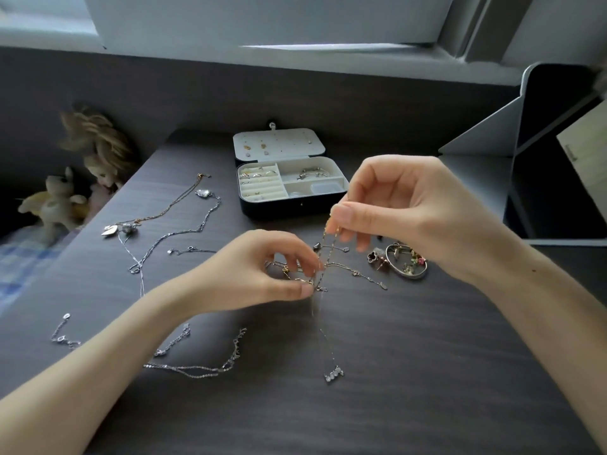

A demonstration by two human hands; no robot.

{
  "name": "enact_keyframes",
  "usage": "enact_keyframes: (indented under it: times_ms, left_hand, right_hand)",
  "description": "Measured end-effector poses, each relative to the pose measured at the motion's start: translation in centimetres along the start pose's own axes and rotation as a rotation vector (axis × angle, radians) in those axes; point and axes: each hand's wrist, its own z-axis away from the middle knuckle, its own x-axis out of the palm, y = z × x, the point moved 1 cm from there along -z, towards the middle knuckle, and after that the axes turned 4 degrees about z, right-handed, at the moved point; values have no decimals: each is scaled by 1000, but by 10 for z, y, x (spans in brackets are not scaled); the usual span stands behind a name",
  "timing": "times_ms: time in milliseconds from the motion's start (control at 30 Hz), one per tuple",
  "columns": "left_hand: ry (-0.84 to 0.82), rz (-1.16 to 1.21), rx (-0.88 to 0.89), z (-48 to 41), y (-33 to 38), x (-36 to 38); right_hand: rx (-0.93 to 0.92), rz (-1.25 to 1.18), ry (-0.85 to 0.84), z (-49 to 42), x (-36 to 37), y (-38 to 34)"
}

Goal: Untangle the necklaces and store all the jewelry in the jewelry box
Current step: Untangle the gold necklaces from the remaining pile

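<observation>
**Picking a knot apart above the desk**

Working on the tangled necklaces (328, 254), held just off the dark desk (410, 372) between 2 hands. Pinched at the top by the right hand (404, 208), with thumb and forefinger closed on a fine gold strand and the other fingers loosely curled. Held high, probably so that the weight of the chains pulls the loops straight. Pinched lower down by the left hand (259, 270), with fingertips narrowly closed on the knot itself, seemingly to steady it and work 1 strand free. Runs in a short slanted line from the upper grip to the lower one. Trails loose ends onto the desk to the right, and drops 1 thin chain toward the camera to a small bar pendant (333, 376) lying flat.

Stands open behind the hands, near but not touching: the jewelry box (295, 208), with its lid (279, 142) propped back and rings in the slots, so ready to take pieces without a spare hand.

Spread apart on the left, likely to avoid fresh tangles: a rose-gold necklace (170, 208) and silver chains (184, 234). Lies near the left forearm: a further silver chain (197, 371). Heaped just right of the tangle, below the right hand: earrings and a hoop (405, 261). No necklace visibly in the box yet.
</observation>
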Motion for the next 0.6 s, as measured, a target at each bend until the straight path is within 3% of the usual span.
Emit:
enact_keyframes:
  times_ms: [400, 600]
  left_hand:
    - [-11, -278, 91, -3, -11, 10]
    - [23, -374, 90, -3, -13, 3]
  right_hand:
    - [14, -180, 32, 8, -6, 10]
    - [79, -351, -132, 29, -22, 28]
